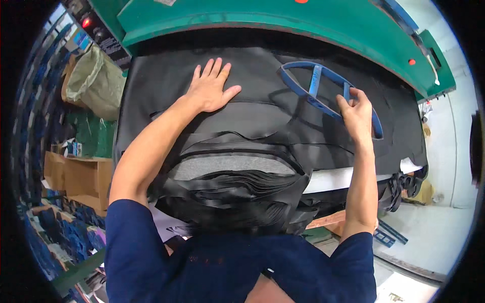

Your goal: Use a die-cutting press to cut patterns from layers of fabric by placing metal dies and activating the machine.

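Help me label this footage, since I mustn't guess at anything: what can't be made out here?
All in the head view:
The left hand: its palm faces down on the black sheet, out of sight.
The blue frame: a part near one crossbar is covered by the right hand.
The green machine: cut off by the upper edge.
The folded black stack: its near end is hidden by the dark blue shirt.

A broad black sheet (151,76): on its left part, the left hand (208,90) lies palm-down; over its right part, the right hand (357,113) grips a curved blue frame (314,81). Beyond the sheet, a green machine beam (252,17); left of it, a cardboard box (55,169).
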The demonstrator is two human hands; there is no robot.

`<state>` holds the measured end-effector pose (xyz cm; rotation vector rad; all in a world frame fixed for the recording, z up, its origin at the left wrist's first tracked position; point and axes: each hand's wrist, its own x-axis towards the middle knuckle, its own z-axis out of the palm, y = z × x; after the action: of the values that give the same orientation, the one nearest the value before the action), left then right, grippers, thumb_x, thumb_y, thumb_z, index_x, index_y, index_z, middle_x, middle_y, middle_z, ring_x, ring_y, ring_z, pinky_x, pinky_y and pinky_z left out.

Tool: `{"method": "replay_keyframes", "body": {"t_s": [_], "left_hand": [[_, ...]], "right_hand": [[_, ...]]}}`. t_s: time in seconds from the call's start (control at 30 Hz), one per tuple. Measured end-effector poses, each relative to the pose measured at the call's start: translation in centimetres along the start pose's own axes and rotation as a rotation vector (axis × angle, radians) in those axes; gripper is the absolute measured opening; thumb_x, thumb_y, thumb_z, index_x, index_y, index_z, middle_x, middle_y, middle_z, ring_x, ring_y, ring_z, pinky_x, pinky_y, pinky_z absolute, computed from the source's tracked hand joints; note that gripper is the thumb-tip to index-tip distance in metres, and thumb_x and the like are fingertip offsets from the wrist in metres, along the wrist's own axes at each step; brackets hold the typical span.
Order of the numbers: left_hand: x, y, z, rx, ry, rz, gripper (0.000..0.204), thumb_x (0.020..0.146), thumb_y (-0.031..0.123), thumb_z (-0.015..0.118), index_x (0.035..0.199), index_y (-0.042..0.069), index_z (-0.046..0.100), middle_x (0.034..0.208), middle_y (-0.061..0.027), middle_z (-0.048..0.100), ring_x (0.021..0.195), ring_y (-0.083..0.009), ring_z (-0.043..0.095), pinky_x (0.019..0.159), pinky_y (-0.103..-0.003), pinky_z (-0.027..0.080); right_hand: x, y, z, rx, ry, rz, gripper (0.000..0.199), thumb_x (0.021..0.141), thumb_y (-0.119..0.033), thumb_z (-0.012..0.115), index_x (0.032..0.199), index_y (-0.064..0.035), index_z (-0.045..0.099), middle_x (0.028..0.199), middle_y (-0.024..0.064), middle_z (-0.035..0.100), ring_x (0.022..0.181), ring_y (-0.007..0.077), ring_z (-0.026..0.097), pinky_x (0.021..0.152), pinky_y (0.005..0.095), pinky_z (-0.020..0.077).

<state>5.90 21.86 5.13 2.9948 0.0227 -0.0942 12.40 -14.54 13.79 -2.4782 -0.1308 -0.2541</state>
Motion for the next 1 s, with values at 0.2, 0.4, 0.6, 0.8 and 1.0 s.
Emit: {"method": "replay_keyframes", "body": {"t_s": [0.2, 0.4, 0.6, 0.8, 1.0], "left_hand": [[0.7, 3.2, -0.8, 0.021, 0.214, 0.171, 0.081, 0.096, 0.063, 0.040, 0.154, 0.006, 0.032, 0.161, -0.0222, 0.022, 0.151, -0.0355, 0.016, 0.121, -0.055, 0.011], [1.3, 2.0, 0.2, -0.273, 0.113, 0.122, 0.079, 0.098, 0.062, 0.037, 0.154, 0.007, 0.031, 0.161, -0.0210, 0.023, 0.151, -0.0333, 0.019, 0.121, -0.055, 0.011], [-1.8, -6.4, -3.9, -0.921, 0.604, -0.039, 0.054, 0.106, 0.040, 0.041, 0.138, -0.002, 0.052, 0.139, -0.0175, 0.057, 0.131, -0.0280, 0.052, 0.110, -0.033, 0.037], [-7.0, -11.3, -0.4, -1.188, 0.613, -0.210, 0.046, 0.105, 0.034, 0.048, 0.131, -0.003, 0.058, 0.126, -0.0150, 0.065, 0.120, -0.0208, 0.059, 0.106, -0.031, 0.040], [-7.3, -11.6, -0.5, -1.386, 0.697, -0.261, 0.042, 0.104, 0.030, 0.052, 0.127, -0.005, 0.060, 0.121, -0.0142, 0.068, 0.117, -0.0172, 0.060, 0.103, -0.029, 0.042]], "right_hand": [[0.0, -0.3, -0.5, 0.163, -0.033, 0.058, 0.052, 0.081, -0.023, 0.075, 0.121, 0.0070, 0.061, 0.068, 0.0029, 0.059, 0.062, 0.0095, 0.054, 0.058, 0.0283, 0.0456], [0.0, -3.9, 1.6, 0.127, -0.071, -0.050, 0.050, 0.081, -0.026, 0.076, 0.116, 0.0065, 0.063, 0.073, 0.0086, 0.064, 0.066, 0.0153, 0.060, 0.064, 0.0319, 0.0495], [-0.1, -9.8, 5.1, 0.073, -0.178, -0.117, 0.057, 0.081, -0.034, 0.072, 0.121, 0.0048, 0.060, 0.102, 0.0247, 0.069, 0.099, 0.0357, 0.068, 0.088, 0.0416, 0.0523], [-1.3, -15.2, 12.7, -0.039, -0.260, -0.267, 0.048, 0.083, -0.032, 0.069, 0.111, 0.0058, 0.059, 0.105, 0.0309, 0.068, 0.103, 0.0454, 0.065, 0.091, 0.0518, 0.0513], [-1.9, -18.7, 16.6, -0.078, -0.444, -0.234, 0.060, 0.082, -0.031, 0.071, 0.128, 0.0056, 0.057, 0.115, 0.0281, 0.067, 0.111, 0.0413, 0.064, 0.097, 0.0472, 0.0490]]}}
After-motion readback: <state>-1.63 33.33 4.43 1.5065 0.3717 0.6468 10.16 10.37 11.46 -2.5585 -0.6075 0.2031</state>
